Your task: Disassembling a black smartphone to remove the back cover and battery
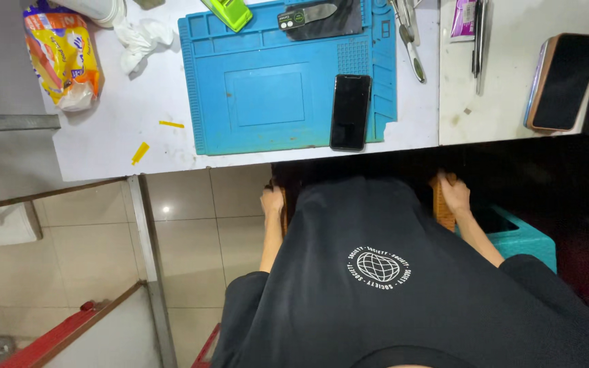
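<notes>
I look down over my black shirt. My left hand (272, 202) grips the left edge of a wooden seat (442, 204) below the table, and my right hand (455, 194) grips its right edge. On the white table above lies a blue work mat (267, 88) with a dark phone (350, 112) face up near its front right corner. Neither hand touches the phone or the mat.
A second phone in a brown case (564, 82) lies at the right. Metal tweezers (410, 41) and a green tool (228, 11) rest near the mat's far edge. A yellow snack bag (63, 54) and crumpled tissue (141, 37) sit far left. A teal bin (519, 235) stands beside my right arm.
</notes>
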